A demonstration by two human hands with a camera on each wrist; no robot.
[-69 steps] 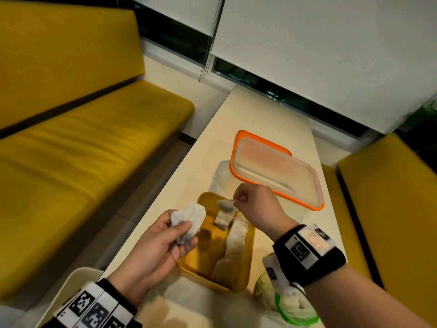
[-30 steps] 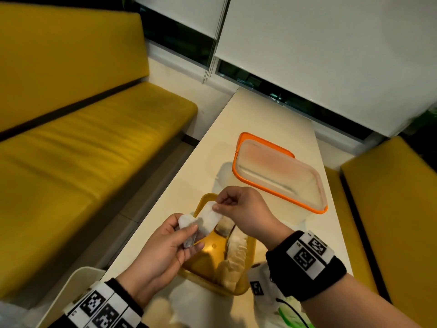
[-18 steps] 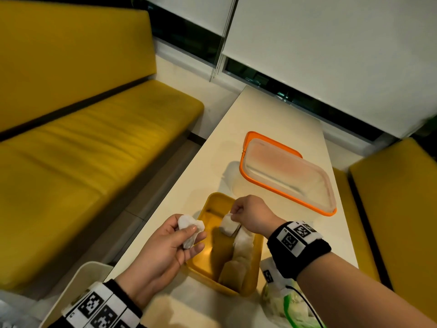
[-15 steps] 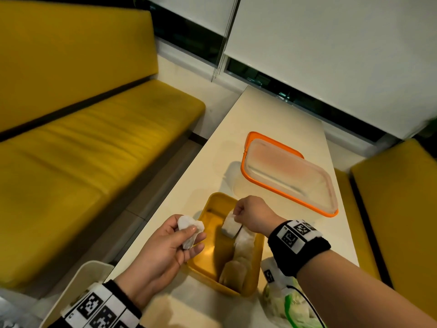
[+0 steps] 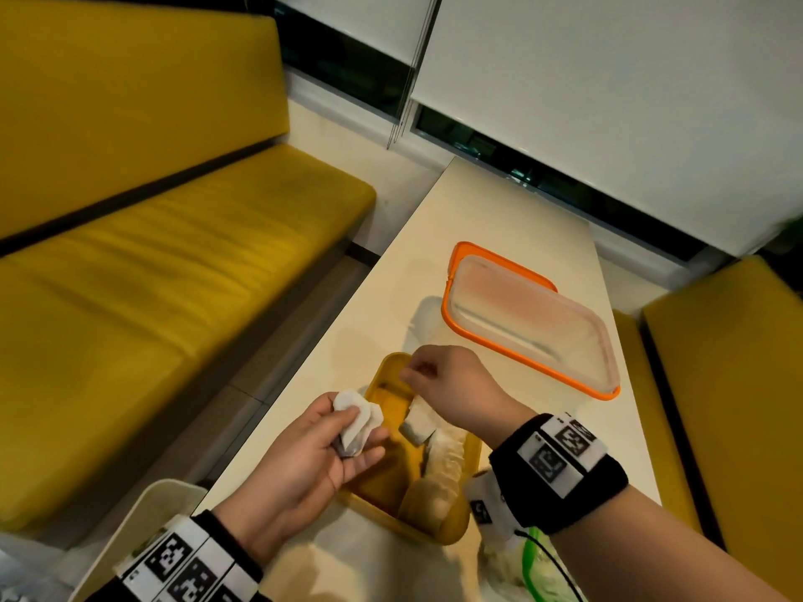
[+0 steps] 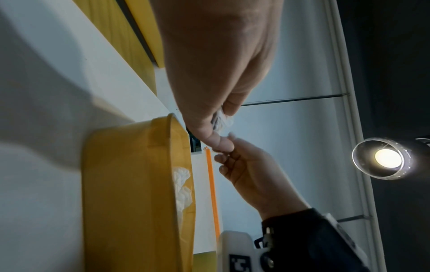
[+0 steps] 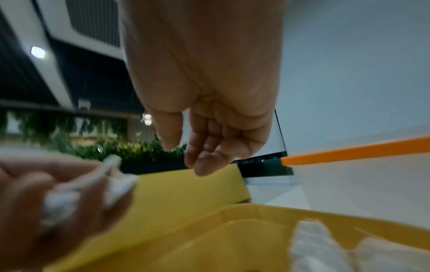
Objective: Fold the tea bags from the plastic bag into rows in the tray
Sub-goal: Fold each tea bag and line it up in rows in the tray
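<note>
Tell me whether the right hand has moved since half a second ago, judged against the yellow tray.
Yes. The right hand has lifted off the tea bag row toward the yellow tray's far end, empty now.

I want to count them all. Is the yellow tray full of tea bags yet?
Not full. Tea bags fill only one row along the right side of the yellow tray; the left part shows bare yellow floor.

yellow tray (image 5: 456, 525), white tea bags (image 5: 357, 421), orange-rimmed lid (image 5: 486, 341)

Café booth, yellow benches (image 5: 174, 262), narrow table (image 5: 491, 219)
</note>
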